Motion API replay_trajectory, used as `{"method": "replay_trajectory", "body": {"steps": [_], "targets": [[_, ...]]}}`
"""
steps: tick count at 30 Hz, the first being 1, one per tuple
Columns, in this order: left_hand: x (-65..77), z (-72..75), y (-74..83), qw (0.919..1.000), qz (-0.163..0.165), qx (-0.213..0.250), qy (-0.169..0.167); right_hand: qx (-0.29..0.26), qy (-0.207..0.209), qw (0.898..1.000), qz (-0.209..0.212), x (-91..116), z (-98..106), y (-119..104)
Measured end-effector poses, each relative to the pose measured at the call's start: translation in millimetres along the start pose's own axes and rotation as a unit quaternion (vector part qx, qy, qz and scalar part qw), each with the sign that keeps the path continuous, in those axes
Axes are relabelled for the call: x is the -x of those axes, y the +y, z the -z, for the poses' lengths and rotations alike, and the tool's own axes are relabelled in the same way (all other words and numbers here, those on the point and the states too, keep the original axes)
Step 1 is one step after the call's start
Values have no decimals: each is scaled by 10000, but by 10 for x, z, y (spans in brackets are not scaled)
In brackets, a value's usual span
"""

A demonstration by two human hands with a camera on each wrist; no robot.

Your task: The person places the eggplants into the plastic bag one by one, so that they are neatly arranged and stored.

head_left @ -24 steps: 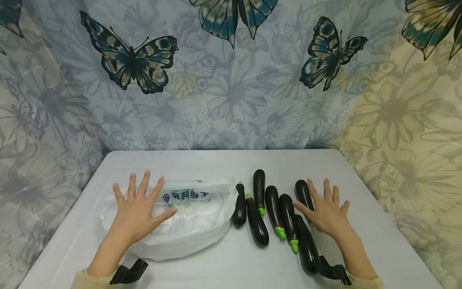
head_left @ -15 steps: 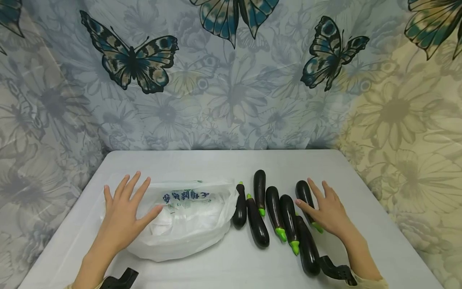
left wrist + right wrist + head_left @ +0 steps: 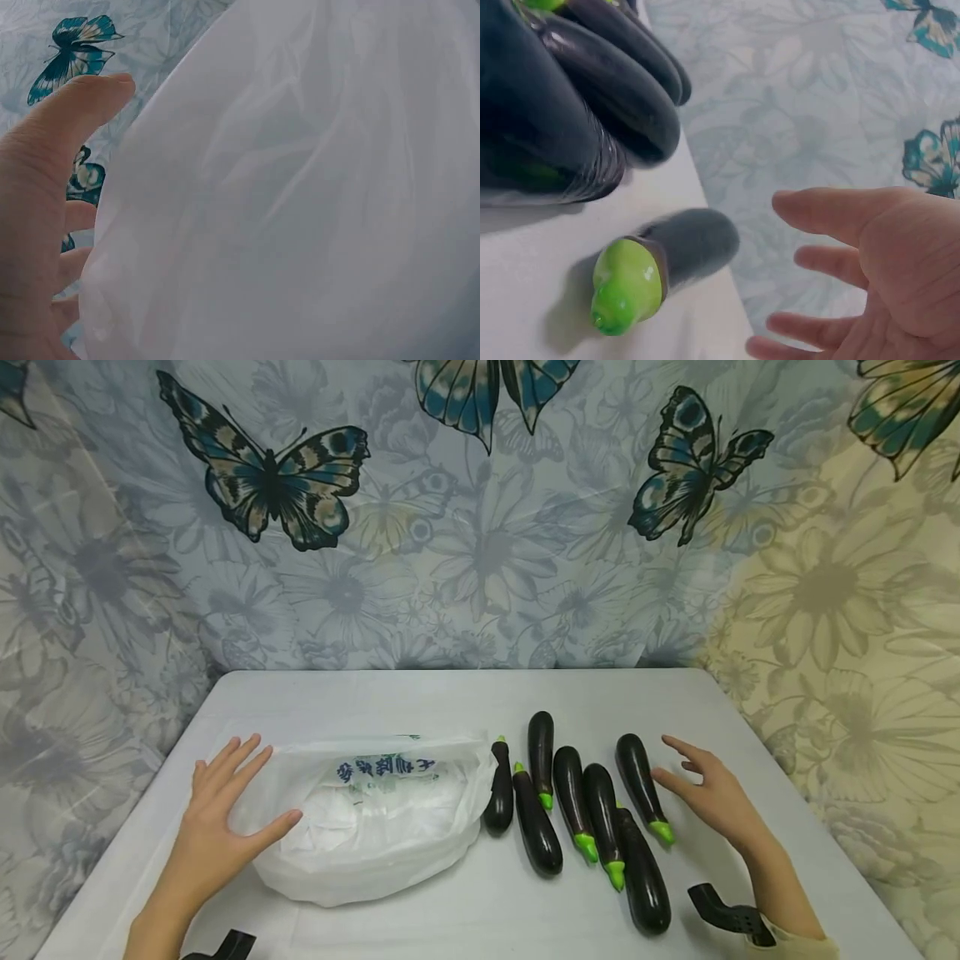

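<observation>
A white plastic bag (image 3: 375, 835) with blue-green printing lies on the left half of the table. My left hand (image 3: 217, 827), fingers spread, is at the bag's left end; the left wrist view shows the bag's side (image 3: 285, 195) beside the thumb. On the right, my right hand (image 3: 708, 793) is held with fingers extended, apart from the nearest eggplant (image 3: 640, 781). That eggplant's green cap (image 3: 626, 285) faces the right wrist camera. Several more dark eggplants with green caps lie in a loose group, including a large one (image 3: 643, 877) toward the front. Neither hand holds anything.
The white table (image 3: 337, 702) has rounded back corners. Behind it hangs a cloth (image 3: 480, 585) printed with flowers and butterflies. One eggplant (image 3: 498, 789) lies right against the bag's right end. Black camera mounts (image 3: 727, 914) sit at the wrists.
My left hand has drawn left and toward the front, off the middle of the bag. The right hand has shifted right, away from the eggplants. Bag and eggplants lie about as before.
</observation>
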State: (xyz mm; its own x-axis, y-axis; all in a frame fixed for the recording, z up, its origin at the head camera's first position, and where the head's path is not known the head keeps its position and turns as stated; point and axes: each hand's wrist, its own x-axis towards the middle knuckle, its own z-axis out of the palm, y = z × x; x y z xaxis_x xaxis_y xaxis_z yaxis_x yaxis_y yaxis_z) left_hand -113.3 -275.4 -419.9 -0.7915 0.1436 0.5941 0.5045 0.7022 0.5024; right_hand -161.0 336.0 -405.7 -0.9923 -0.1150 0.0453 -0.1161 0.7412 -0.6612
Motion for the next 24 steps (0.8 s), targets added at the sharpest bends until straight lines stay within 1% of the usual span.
{"method": "replay_trajectory", "body": {"steps": [2,6,8,13,17,22,24], "targets": [[18,-20,-22,9998,46,161,77,-164,-228,9995,-142,-22,2,14],[70,-60,-71,9987,410,292,15,-392,-644,9968,-272,-85,-25,47],[96,-64,-83,9976,596,342,-79,-454,-739,9958,-279,-110,-42,70],[119,-58,-83,9943,874,402,-465,-547,-743,9949,-405,-130,-40,124],[144,-56,-106,9907,1013,386,-817,-643,-741,9941,-457,-142,-38,163],[185,-57,-162,9821,1240,358,-1368,-740,-754,9935,-426,-174,-83,198],[201,-57,-188,9796,1311,328,-1487,-777,-748,9934,-402,-189,-109,210]]}}
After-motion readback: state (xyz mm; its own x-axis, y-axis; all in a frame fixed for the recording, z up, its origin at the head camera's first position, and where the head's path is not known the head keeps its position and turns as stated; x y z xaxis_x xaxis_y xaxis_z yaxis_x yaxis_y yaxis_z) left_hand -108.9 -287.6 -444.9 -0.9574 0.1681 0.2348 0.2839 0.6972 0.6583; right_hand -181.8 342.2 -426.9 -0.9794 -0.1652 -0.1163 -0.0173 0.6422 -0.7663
